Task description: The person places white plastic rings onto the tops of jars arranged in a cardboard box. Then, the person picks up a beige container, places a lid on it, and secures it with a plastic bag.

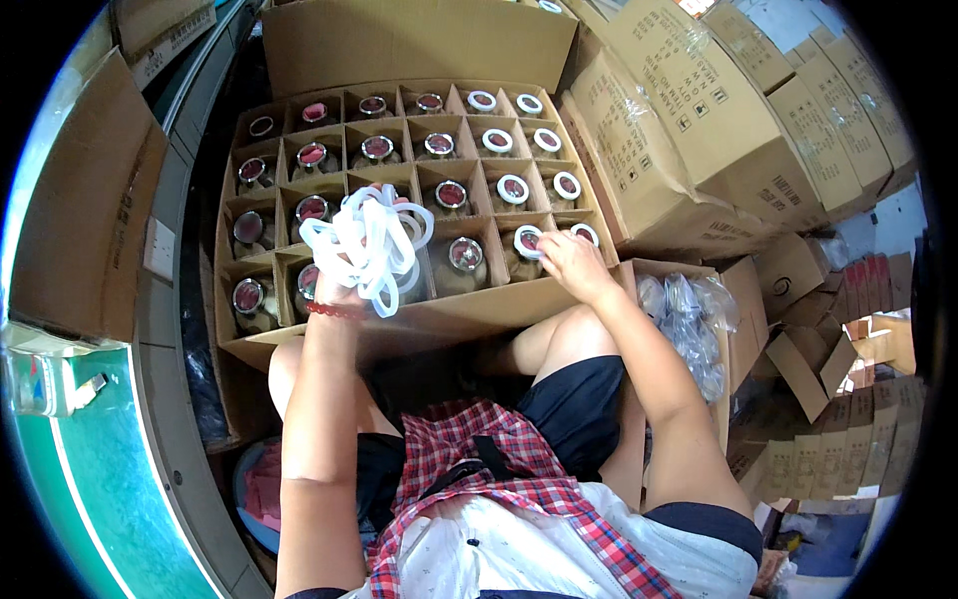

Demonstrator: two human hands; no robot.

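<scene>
A loose bunch of white rings (371, 240) fills my left hand (339, 288), which is closed around them and mostly hidden beneath. My right hand (576, 264) is over the near right of a divided carton (419, 321). Its fingertips are closed at the edge of a white ring (528, 242) that sits around the top of a glass jar. Beside it stands a jar (465, 258) with a bare silvery rim. Jars in the two right-hand columns wear white rings (513, 189); those further left show silvery rims (376, 149) with dark red tops.
Right of my knee, an open box (627, 399) holds clear plastic-wrapped things (689, 329). Large cartons (689, 120) are stacked at the far right. A green-topped table (110, 479) stands at the left, and a blue basin (251, 514) with pink contents sits by my left leg.
</scene>
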